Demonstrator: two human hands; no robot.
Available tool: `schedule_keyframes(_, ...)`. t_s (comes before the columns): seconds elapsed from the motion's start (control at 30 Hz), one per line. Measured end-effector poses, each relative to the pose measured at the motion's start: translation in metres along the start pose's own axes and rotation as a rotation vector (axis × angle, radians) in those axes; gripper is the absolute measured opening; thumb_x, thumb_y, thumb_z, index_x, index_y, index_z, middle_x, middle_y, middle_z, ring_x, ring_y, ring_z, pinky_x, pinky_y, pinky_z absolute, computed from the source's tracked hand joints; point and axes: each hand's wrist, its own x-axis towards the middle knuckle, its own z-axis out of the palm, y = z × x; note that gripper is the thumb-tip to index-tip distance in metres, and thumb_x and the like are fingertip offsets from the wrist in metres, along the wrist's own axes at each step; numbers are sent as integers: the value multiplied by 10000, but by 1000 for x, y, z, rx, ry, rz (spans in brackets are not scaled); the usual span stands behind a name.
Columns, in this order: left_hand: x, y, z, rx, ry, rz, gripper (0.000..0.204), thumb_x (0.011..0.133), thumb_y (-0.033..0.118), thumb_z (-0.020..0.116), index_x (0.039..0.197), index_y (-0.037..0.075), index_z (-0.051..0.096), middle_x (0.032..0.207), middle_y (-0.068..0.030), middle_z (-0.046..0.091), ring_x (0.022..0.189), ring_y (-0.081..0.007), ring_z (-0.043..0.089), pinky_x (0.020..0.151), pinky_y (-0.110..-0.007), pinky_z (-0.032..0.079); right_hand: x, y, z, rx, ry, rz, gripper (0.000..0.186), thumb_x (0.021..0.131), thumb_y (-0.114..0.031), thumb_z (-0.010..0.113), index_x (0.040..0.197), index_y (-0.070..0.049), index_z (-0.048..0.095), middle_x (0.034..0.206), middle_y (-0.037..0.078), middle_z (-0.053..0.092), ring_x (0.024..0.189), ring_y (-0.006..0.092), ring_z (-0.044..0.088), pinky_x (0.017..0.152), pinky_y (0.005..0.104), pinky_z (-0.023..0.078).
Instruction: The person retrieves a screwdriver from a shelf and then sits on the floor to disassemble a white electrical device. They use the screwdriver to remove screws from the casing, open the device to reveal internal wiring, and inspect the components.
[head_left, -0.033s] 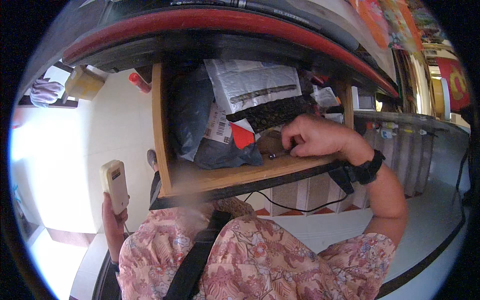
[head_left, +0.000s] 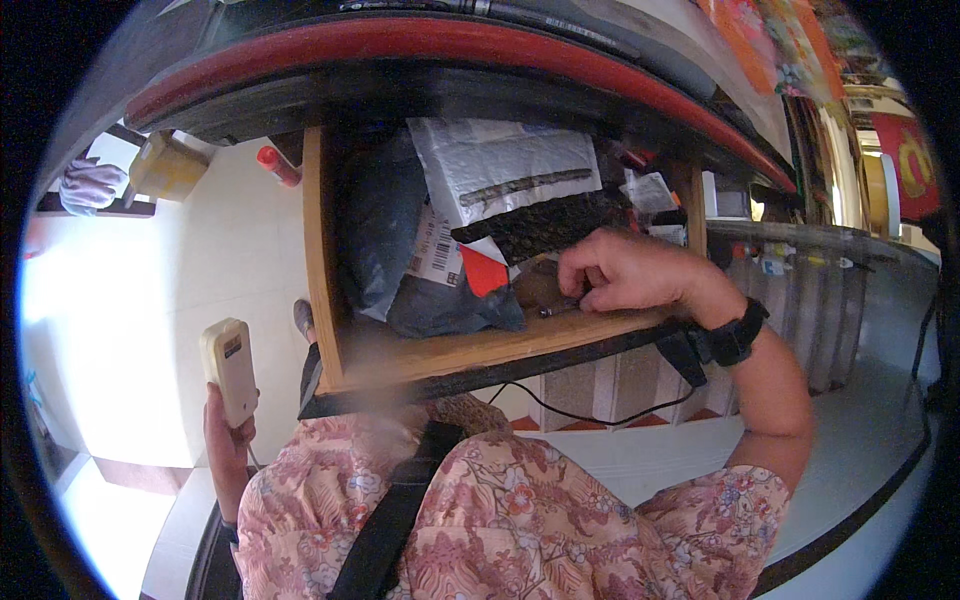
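- Right hand (head_left: 640, 275): we see it inside the open drawer (head_left: 316, 230), right of the frame's centre, back of the hand up, fingers curled inward.
- Right fingers: we read thumb and forefinger as close together at the drawer's near edge; whether they pinch anything we cannot tell, the tips being partly hidden.
- Small dark item with a shiny end (head_left: 545, 312): lies just left of those fingertips, near the drawer's front board. We can't tell its kind, or whether it touches them.
- Key relation: its visible part runs roughly left to right, about along the front board, shiny end away from the hand. Right hand is much the nearer; left is well apart, outside the drawer.
- Left hand (head_left: 226, 445): lower left of the frame, fingers wrapped round the lower part of a cream handheld device (head_left: 231, 370). Device stands near upright in the picture, top leaning slightly left.
- Drawer contents, up and left of the right hand: we note a grey plastic bag (head_left: 378, 235) with a white label (head_left: 436, 250), an orange-red patch (head_left: 486, 272) beside the label, a silver padded envelope (head_left: 520, 165), and black bubble wrap (head_left: 545, 228) just above the fingers.
- Around: red-edged worktop (head_left: 460, 40) across the top of the frame, black watch (head_left: 738, 335) on the right wrist.
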Motion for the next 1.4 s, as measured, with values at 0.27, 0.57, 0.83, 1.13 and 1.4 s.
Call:
schedule_keyframes(0.27, 11, 17, 15, 53, -58, 18, 563, 966, 559, 448, 1076, 16, 551, 769, -83, 628, 430, -45, 390, 367, -190, 272, 1, -15, 15, -193, 218, -479, 274, 757, -45, 629, 1026, 6, 620, 769, 139, 610, 706, 298, 604, 654, 387, 482)
schedule_keyframes(0.57, 17, 30, 26, 126, -177, 73, 571, 965, 562, 446, 1065, 11, 562, 772, -64, 606, 469, -40, 416, 377, -192, 284, -93, -71, 45, 451, 977, -287, 82, 856, -59, 593, 929, -37, 622, 767, 11, 621, 631, 95, 572, 552, 246, 458)
schedule_keyframes(0.83, 23, 57, 15, 157, -264, 54, 569, 953, 570, 456, 1038, 24, 590, 731, -26, 589, 452, -37, 381, 380, -191, 263, -8, -55, 173, -275, 796, -43, 209, 759, -179, 754, 878, -37, 657, 722, 148, 645, 674, 334, 634, 639, 420, 509)
schedule_keyframes(1.13, 25, 104, -47, 3, -286, 65, 659, 938, 643, 394, 1192, 58, 560, 840, -85, 645, 478, -50, 407, 389, -186, 286, 36, -90, 189, -641, 1143, -9, 213, 750, -180, 761, 883, -26, 700, 888, 164, 670, 843, 348, 640, 832, 468, 476)
schedule_keyframes(1.4, 0, 121, -79, -219, -312, 70, 737, 941, 696, 280, 1258, 81, 532, 871, -148, 675, 420, -55, 385, 356, -173, 310, 73, -60, 105, -500, 1307, -81, 267, 839, -256, 733, 728, -30, 643, 608, 138, 600, 512, 301, 574, 503, 403, 434)
